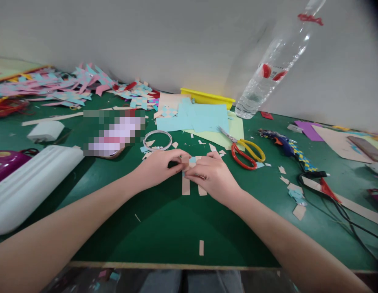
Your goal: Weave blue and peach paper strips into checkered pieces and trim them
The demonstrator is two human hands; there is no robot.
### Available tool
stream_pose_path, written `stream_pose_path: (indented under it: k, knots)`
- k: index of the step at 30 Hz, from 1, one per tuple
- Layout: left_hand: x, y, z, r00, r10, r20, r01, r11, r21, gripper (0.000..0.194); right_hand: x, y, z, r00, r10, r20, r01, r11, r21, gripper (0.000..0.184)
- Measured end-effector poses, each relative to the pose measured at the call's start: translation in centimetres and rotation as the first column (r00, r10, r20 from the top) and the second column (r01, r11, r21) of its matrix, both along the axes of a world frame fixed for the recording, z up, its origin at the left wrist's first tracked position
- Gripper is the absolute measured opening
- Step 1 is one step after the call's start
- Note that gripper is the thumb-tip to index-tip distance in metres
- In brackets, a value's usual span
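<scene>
Close together near the middle of the green table, both hands hold a small weave of paper strips (185, 186), peach and light blue. My left hand (160, 166) pinches a peach strip at the weave's left side between thumb and fingers. On the right side, my right hand (218, 175) has its fingers closed over the weave and covers much of it. Two peach strip ends hang toward me below the fingers. Just beyond my right hand lie scissors (242, 148) with one red and one yellow handle, blades pointing away.
Light blue paper sheets (207, 116) lie behind the hands, by a yellow tray (207, 98). A clear bottle (268, 77) leans at back right. A phone (115, 136), a tape ring (157, 141) and a white oblong device (39, 183) sit left. Cables (341, 211) run along the right.
</scene>
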State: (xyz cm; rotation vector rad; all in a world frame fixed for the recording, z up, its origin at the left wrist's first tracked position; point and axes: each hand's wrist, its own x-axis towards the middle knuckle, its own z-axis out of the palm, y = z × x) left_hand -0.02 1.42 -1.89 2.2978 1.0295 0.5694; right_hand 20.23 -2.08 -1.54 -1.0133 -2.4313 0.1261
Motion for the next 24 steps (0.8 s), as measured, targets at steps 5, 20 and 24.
stream_pose_path:
  k: [5,20,24]
  knots:
    - [0.3,0.0,0.2,0.998,0.055,-0.021,-0.055,0.998,-0.017,0.027,-0.4,0.1,-0.3,0.999,-0.013,0.032,0.013,1.0,-0.007,0.02]
    - [0.3,-0.1,0.2,0.999,0.052,-0.008,-0.052,0.999,-0.014,0.033,-0.3,0.4,-0.3,0.995,-0.031,0.09,0.044,0.988,-0.148,0.02]
    - [0.3,-0.1,0.2,0.999,0.045,-0.007,-0.045,0.999,-0.006,0.031,-0.5,0.6,0.3,0.993,-0.028,0.112,0.057,0.964,-0.26,0.016]
